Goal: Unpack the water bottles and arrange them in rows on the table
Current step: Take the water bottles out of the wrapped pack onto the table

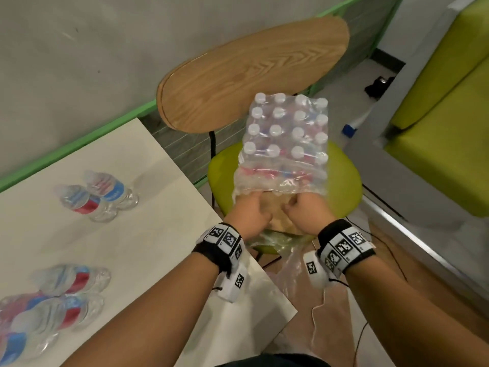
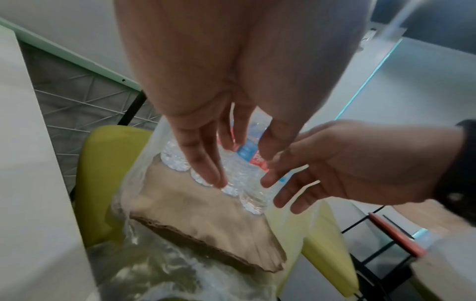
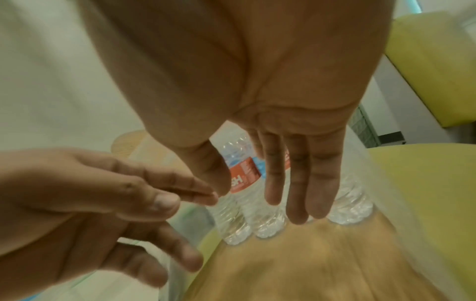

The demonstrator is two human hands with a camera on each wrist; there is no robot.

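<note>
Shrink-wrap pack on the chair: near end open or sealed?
Open. The plastic wrap gapes at the near end, baring the cardboard tray and bottle bases; both hands reach in.

Looks like canteen or office break area. Lime-green padded booth bench (image 1: 447, 133) along right side; round lime-green chair seat (image 1: 344, 181) with oval wood-grain backrest (image 1: 251, 72); white rectangular table (image 1: 148, 181) against grey wall with green trim (image 1: 79, 144); grey floor.

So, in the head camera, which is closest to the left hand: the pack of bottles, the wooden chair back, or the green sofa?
From the left hand:
1. Pack of bottles, right at the fingers, on the chair seat.
2. Wooden chair back, behind the pack.
3. Green sofa, far right.
</note>
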